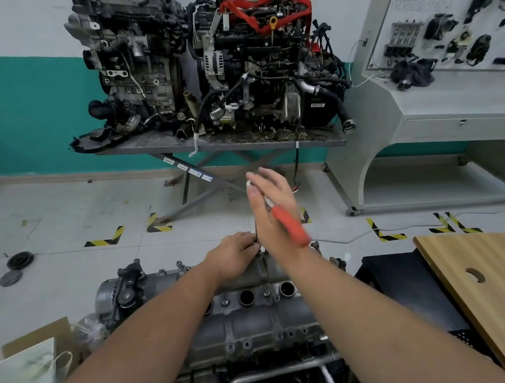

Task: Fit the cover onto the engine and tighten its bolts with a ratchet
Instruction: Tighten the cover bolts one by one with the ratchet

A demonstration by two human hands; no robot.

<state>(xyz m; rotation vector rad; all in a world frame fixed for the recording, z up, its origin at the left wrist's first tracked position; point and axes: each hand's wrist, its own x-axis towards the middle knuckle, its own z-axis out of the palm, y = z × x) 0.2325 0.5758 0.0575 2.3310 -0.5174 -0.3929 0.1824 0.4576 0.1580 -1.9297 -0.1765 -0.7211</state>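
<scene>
So the cover point(254, 319) is already sitting on top of the engine point(242, 356), near me in the middle of the view, and I'm on what looks like the bolt-tightening part along its far edge. My left hand point(235, 257) has its fingers curled in a pinch around the dark extension shaft right down at the bolt, keeping it steady. My right hand point(272, 208) is up above it on the ratchet point(289, 226), the one with the red handle. Those fingers look mostly straight, with the handle lying across the palm, so it's more a loose push than a real grip. It's motion-blurred though, so don't quote me.

What worries me: with the palm just riding the handle, the ratchet could slip off on the swing and the socket could pop off the bolt head, maybe rounding it. The left fingertips sit right beside the joint, so a slip pinches them. I also can't see whether the bolt started straight. If it's cocked, cranking it cross-threads the hole. Several nearer bolt holes on the cover look unfilled, so torquing this one hard first might seat the cover unevenly.
</scene>
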